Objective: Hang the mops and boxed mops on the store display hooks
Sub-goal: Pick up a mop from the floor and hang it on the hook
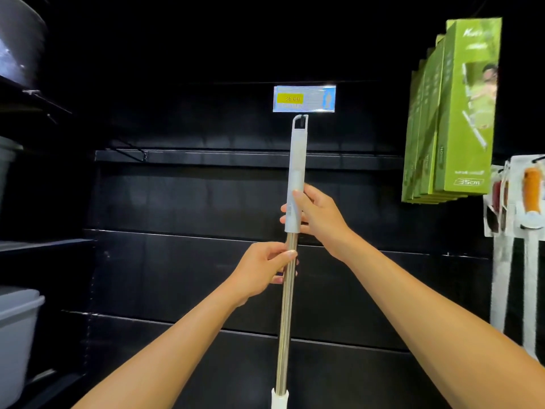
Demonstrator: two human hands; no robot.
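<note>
My right hand (320, 215) wraps the grey grip of the upright mop (295, 178); my left hand (261, 271) pinches its pole below. The top loop (300, 121) meets the lower edge of the price tag (304, 98); boxed mops (460, 113) hang well right.

views: 1 | head-worn | faces forward at black display wall (182, 202) | near, wide-angle

Both arms reach forward. The right hand (317, 215) grips the mop handle (296, 172) higher (thumb across its front); the left hand (262, 270) holds it below.
</note>
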